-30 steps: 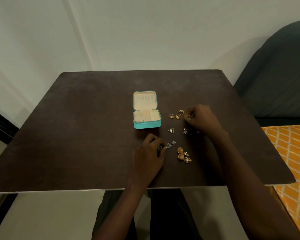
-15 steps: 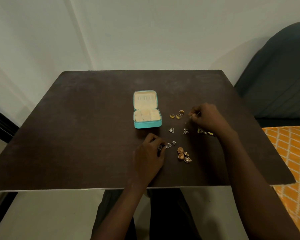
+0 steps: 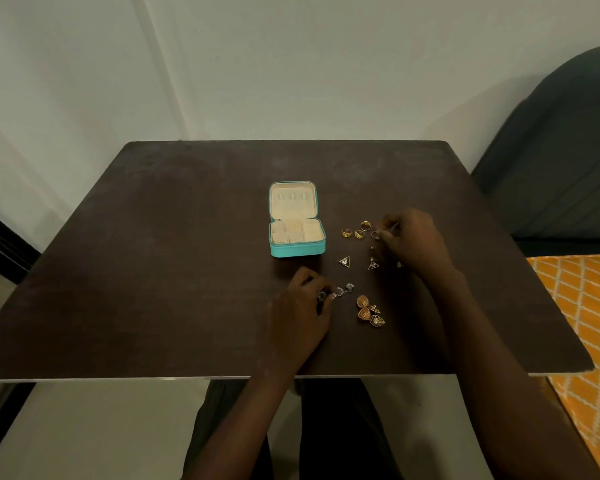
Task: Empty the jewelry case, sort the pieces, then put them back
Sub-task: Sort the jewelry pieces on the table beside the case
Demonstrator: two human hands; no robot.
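The turquoise jewelry case (image 3: 296,220) lay open near the middle of the dark table (image 3: 153,271), its cream compartments empty, with broad bare tabletop to its left and far side. Gold rings (image 3: 357,232) sat just right of it. The right hand (image 3: 413,240) pinched a small ring there. Two triangular earrings (image 3: 344,261) lay nearer. The left hand (image 3: 302,313), curled, fingered silver pieces (image 3: 340,291) beside gold dome earrings (image 3: 369,311), close to the near edge.
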